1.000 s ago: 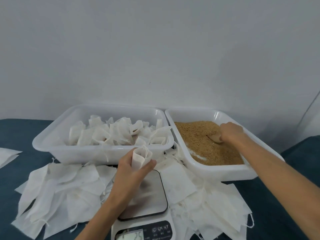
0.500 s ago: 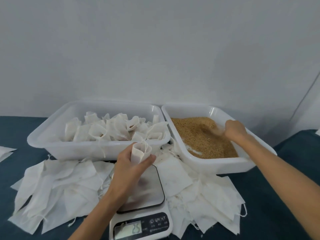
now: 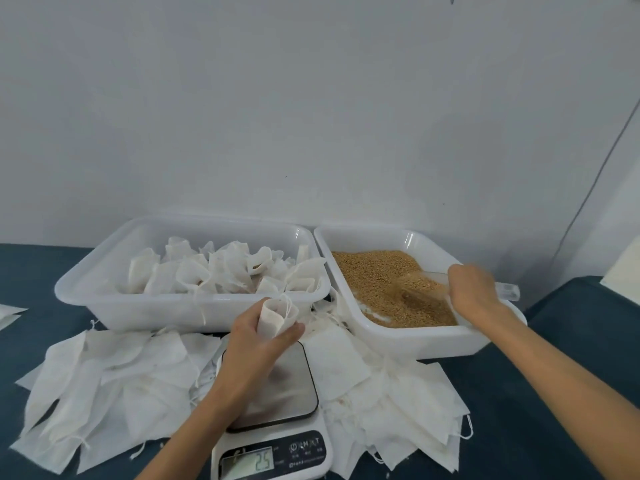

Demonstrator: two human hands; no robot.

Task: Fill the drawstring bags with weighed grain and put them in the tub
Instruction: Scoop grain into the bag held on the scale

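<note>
Right hand (image 3: 471,289), gripping the scoop (image 3: 420,284), has now lifted it loaded from the grain (image 3: 374,271); left hand (image 3: 256,344) holds the open bag (image 3: 275,315), ready for filling.

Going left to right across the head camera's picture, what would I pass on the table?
Loose empty bags → tub of filled bags → left hand holding an open bag → tub of grain → right hand on a scoop.

The scale (image 3: 273,448) is cut off by the bottom edge; the right hand (image 3: 472,289) hides the blurred scoop's (image 3: 420,284) handle.
</note>
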